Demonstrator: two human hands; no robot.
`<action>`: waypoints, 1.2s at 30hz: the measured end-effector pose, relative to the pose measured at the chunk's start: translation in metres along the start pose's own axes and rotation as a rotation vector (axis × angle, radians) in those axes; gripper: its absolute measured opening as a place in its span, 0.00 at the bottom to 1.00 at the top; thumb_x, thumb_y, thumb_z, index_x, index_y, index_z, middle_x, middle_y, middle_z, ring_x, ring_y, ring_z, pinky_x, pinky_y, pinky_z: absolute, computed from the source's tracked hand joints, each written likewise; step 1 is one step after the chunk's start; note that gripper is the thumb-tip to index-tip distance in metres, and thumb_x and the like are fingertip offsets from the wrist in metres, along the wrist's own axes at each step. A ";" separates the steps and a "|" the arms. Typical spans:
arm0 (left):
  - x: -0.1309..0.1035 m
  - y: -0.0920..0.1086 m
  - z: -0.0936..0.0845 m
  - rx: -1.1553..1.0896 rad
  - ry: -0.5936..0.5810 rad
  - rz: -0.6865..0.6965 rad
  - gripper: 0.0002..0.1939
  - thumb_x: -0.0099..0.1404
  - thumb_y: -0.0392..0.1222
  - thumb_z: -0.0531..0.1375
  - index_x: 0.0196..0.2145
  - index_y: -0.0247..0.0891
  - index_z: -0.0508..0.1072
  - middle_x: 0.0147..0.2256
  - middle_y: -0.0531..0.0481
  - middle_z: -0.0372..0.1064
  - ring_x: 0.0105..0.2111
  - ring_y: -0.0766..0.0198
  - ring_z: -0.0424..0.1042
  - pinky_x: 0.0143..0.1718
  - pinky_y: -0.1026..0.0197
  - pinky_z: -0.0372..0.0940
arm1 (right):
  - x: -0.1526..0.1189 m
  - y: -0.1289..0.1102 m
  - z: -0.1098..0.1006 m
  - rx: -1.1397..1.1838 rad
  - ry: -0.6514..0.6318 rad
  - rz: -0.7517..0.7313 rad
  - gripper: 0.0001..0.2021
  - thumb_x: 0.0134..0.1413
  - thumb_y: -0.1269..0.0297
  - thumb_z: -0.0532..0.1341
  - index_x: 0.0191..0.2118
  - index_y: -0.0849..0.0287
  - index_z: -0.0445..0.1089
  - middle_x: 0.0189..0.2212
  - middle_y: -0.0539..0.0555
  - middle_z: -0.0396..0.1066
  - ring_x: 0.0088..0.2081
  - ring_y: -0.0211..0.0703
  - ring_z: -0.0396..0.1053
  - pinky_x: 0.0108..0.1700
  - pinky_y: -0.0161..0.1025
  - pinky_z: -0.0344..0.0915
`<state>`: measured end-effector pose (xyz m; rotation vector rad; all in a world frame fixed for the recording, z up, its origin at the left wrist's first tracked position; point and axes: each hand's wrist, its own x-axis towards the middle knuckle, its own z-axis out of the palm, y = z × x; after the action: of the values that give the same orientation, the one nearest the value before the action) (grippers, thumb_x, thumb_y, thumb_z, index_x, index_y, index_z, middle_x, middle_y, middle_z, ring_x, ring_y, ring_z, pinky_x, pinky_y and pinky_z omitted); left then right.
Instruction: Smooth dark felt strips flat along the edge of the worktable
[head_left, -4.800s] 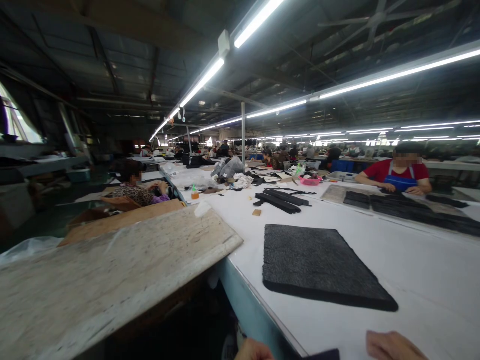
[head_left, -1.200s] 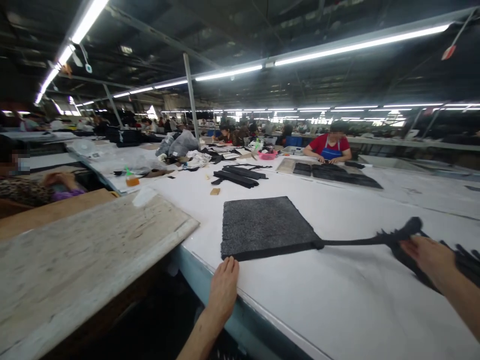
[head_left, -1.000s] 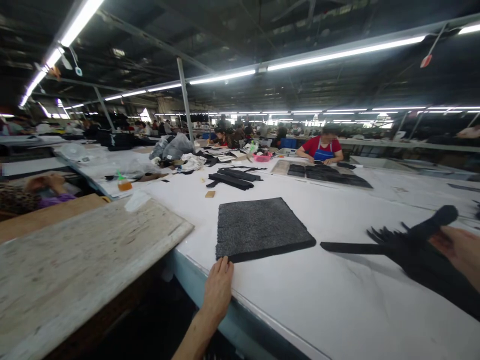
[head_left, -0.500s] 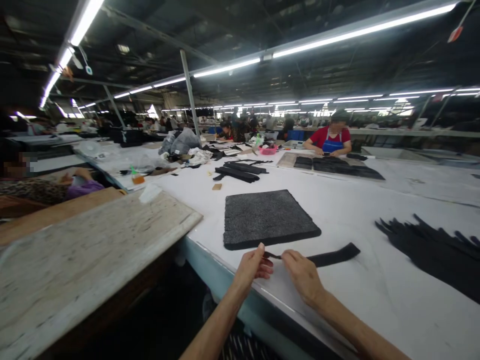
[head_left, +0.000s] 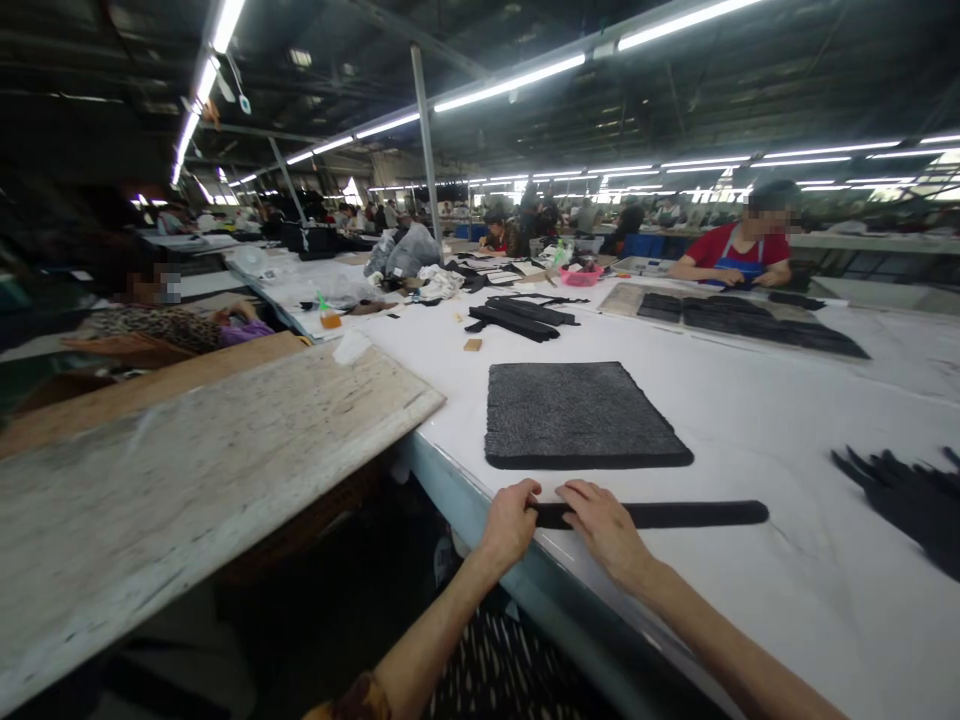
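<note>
A long, narrow black fabric strip (head_left: pixel 697 514) lies nearly straight along the near edge of the white table. My left hand (head_left: pixel 511 522) is closed on the strip's left end, at the table edge. Close beside it, my right hand (head_left: pixel 606 528) bends its fingers over the strip, with the thumb on the near side. To the right of that hand the strip lies flat, with a rounded far end. Just beyond both hands is a stack of dark grey fuzzy fabric pieces (head_left: pixel 581 415), roughly square with a black front edge.
A stained pale board (head_left: pixel 225 470) stands to my left. A fan of black pieces (head_left: pixel 904 505) lies at the right. Beyond the stack are black strips (head_left: pixel 517 318), a small tan block (head_left: pixel 472 344) and a pink basket (head_left: pixel 581 275). A co-worker in red (head_left: pixel 731 250) works across the table.
The strip, earlier twisted between my hands and slanting up at its right end, now lies flat and straighter. My right hand has lowered onto it. The view has shifted right.
</note>
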<state>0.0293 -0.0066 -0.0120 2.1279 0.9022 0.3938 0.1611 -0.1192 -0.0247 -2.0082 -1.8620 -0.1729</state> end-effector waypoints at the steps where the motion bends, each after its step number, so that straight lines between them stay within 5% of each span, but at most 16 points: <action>1: -0.002 0.000 0.000 0.022 0.004 0.000 0.20 0.50 0.24 0.52 0.39 0.36 0.73 0.31 0.51 0.72 0.35 0.62 0.69 0.42 0.61 0.62 | 0.003 0.000 0.001 0.015 -0.038 0.006 0.15 0.56 0.77 0.52 0.46 0.57 0.67 0.42 0.54 0.68 0.44 0.45 0.65 0.44 0.41 0.60; 5: -0.007 -0.003 -0.001 0.133 0.003 0.037 0.20 0.53 0.24 0.51 0.39 0.36 0.75 0.37 0.47 0.73 0.40 0.60 0.69 0.46 0.60 0.61 | 0.011 -0.002 0.007 -0.008 -0.087 0.016 0.11 0.55 0.78 0.54 0.38 0.56 0.70 0.34 0.52 0.69 0.39 0.44 0.65 0.41 0.39 0.59; 12: -0.010 0.001 -0.013 0.419 -0.045 0.060 0.16 0.61 0.28 0.49 0.34 0.37 0.76 0.36 0.46 0.71 0.40 0.58 0.67 0.41 0.60 0.61 | 0.011 0.002 0.018 -0.092 0.062 -0.136 0.08 0.55 0.77 0.57 0.32 0.58 0.70 0.29 0.51 0.66 0.33 0.44 0.62 0.36 0.39 0.57; 18: -0.014 -0.007 -0.012 0.487 -0.052 0.160 0.14 0.66 0.30 0.49 0.33 0.37 0.74 0.35 0.46 0.68 0.39 0.59 0.65 0.39 0.60 0.60 | 0.005 0.011 0.020 -0.083 0.141 -0.272 0.08 0.58 0.76 0.55 0.35 0.61 0.70 0.31 0.53 0.66 0.35 0.44 0.60 0.38 0.40 0.57; 28: -0.015 -0.028 -0.015 0.660 -0.144 0.574 0.05 0.62 0.30 0.53 0.32 0.35 0.67 0.35 0.46 0.65 0.38 0.57 0.61 0.41 0.56 0.61 | 0.007 0.016 0.013 -0.192 0.032 -0.478 0.06 0.57 0.77 0.54 0.36 0.64 0.68 0.31 0.54 0.64 0.33 0.44 0.58 0.35 0.41 0.57; 36: -0.018 -0.025 -0.023 0.715 -0.257 0.602 0.12 0.56 0.28 0.56 0.39 0.33 0.66 0.39 0.43 0.64 0.39 0.55 0.60 0.43 0.56 0.61 | 0.006 0.011 0.006 -0.300 -0.038 -0.499 0.12 0.55 0.78 0.55 0.45 0.64 0.65 0.34 0.54 0.64 0.35 0.44 0.60 0.36 0.41 0.57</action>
<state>-0.0078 0.0043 -0.0159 3.0219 0.2332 0.0727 0.1713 -0.1121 -0.0306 -1.6816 -2.4532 -0.5845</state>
